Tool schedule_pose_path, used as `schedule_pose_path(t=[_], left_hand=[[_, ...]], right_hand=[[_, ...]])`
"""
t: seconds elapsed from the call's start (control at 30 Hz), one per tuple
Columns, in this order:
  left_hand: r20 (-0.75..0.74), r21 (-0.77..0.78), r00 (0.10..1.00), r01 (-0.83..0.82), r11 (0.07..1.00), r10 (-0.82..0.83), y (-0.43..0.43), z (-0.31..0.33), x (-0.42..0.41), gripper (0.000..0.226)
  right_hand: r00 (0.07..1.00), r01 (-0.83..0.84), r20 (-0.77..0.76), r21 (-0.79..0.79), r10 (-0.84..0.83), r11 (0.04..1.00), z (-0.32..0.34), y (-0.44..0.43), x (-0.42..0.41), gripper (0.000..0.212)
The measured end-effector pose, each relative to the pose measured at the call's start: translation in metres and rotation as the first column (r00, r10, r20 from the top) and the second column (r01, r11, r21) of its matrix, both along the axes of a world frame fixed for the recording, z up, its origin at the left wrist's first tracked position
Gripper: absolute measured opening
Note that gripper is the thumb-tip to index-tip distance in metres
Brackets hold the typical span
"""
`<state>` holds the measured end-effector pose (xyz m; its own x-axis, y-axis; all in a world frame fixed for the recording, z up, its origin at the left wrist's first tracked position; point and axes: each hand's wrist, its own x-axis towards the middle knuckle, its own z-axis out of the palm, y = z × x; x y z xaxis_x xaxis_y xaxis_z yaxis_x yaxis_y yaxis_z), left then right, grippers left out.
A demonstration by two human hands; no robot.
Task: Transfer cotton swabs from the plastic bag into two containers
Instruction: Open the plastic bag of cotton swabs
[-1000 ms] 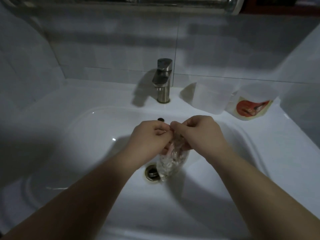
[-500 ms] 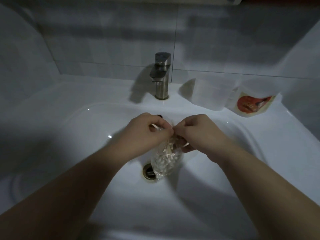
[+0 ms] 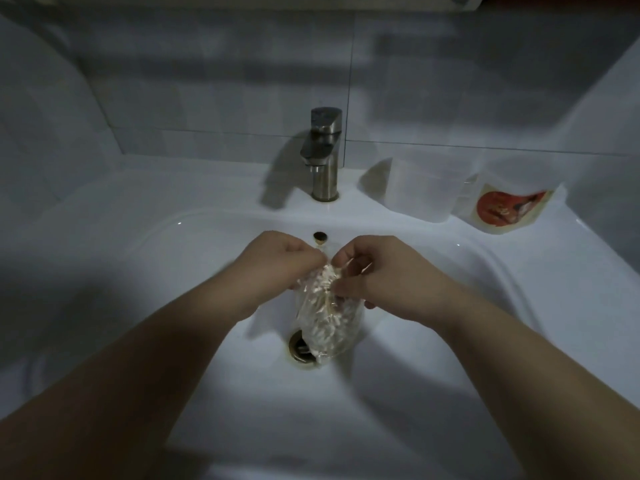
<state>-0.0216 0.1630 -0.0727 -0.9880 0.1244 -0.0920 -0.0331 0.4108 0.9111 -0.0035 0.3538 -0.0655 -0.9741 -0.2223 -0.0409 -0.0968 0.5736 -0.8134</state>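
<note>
A clear plastic bag [image 3: 325, 320] full of cotton swabs hangs over the middle of the sink basin. My left hand [image 3: 277, 265] pinches its top edge from the left, and my right hand [image 3: 377, 271] pinches the top from the right. The bag's mouth sits between my fingertips. Two containers stand on the ledge right of the faucet: a plain translucent container [image 3: 422, 188] and a container with a red label [image 3: 509, 202]. Both are apart from my hands.
A steel faucet [image 3: 323, 157] stands at the back of the white sink [image 3: 173, 271]. The drain [image 3: 301, 348] lies under the bag, and the overflow hole [image 3: 319, 236] is just behind my fingers. Tiled walls close in behind and on both sides.
My hands have pulled slightly apart at the bag's top, and more of the swabs inside show now. The bag still hangs over the drain.
</note>
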Motion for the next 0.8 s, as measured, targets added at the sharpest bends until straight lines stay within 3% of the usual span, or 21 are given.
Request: schedule_pose_path(t=[0.2, 0.3, 0.47, 0.6, 0.8], left_hand=[[0.030, 0.177, 0.992, 0.118, 0.977, -0.125, 0.001, 0.002, 0.002, 0.019], [0.069, 0.256, 0.982, 0.151, 0.955, -0.173, 0.004, -0.002, 0.004, 0.019], [0.031, 0.152, 0.997, 0.071, 0.986, -0.077, 0.009, -0.007, 0.002, 0.015], [0.005, 0.151, 1.000, 0.008, 0.989, -0.009, 0.010, -0.010, 0.003, 0.019], [-0.073, 0.151, 0.997, 0.012, 0.988, -0.001, 0.015, -0.010, 0.005, 0.023]], right_hand=[[0.998, 0.004, -0.061, 0.038, -0.002, 0.999, 0.001, 0.004, 0.000, 0.023], [1.000, -0.002, 0.008, -0.043, 0.002, 0.999, 0.002, 0.002, -0.001, 0.005], [0.997, 0.050, 0.059, -0.135, -0.042, 0.990, 0.005, 0.003, 0.001, 0.042], [0.995, 0.024, 0.096, -0.099, -0.015, 0.995, 0.004, 0.004, 0.001, 0.022], [0.993, 0.060, 0.106, -0.143, -0.045, 0.988, 0.006, 0.001, 0.001, 0.018]])
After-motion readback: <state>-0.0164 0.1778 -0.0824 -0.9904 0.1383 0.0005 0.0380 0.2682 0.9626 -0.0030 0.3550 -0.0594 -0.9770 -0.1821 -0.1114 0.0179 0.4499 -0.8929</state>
